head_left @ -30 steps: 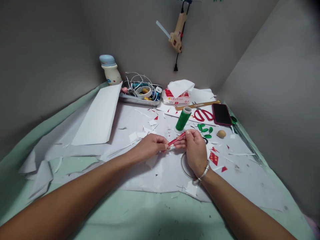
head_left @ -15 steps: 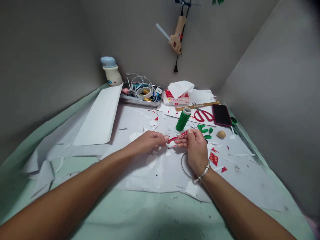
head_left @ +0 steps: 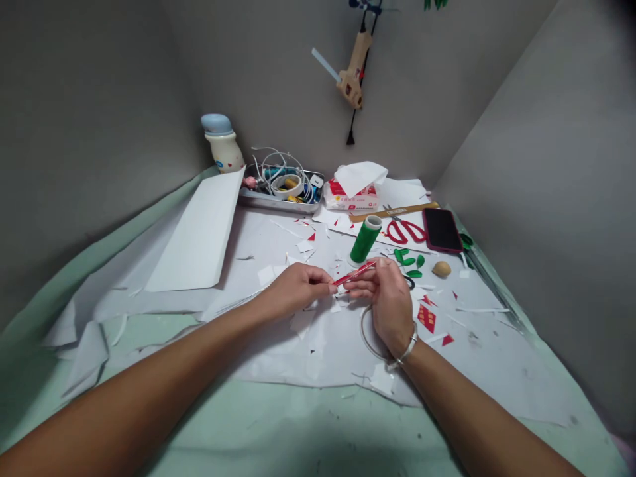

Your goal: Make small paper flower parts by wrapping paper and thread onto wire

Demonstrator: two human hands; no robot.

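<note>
The left hand (head_left: 297, 289) and right hand (head_left: 389, 298) clamp their fingertips on a thin red strip (head_left: 354, 273) just in front of a green cylindrical spool (head_left: 365, 240).

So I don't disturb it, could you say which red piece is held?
The thin strip, between left hand and right hand; other red pieces lie loose.

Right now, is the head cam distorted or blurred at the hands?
Head view: strong wide-angle distortion, the left forearm swelling toward the bottom edge and the wall leaning in. Head view: the left hand, right hand and red paper strip look fairly sharp, no hard glare; soft shadow on the green mat.
</note>
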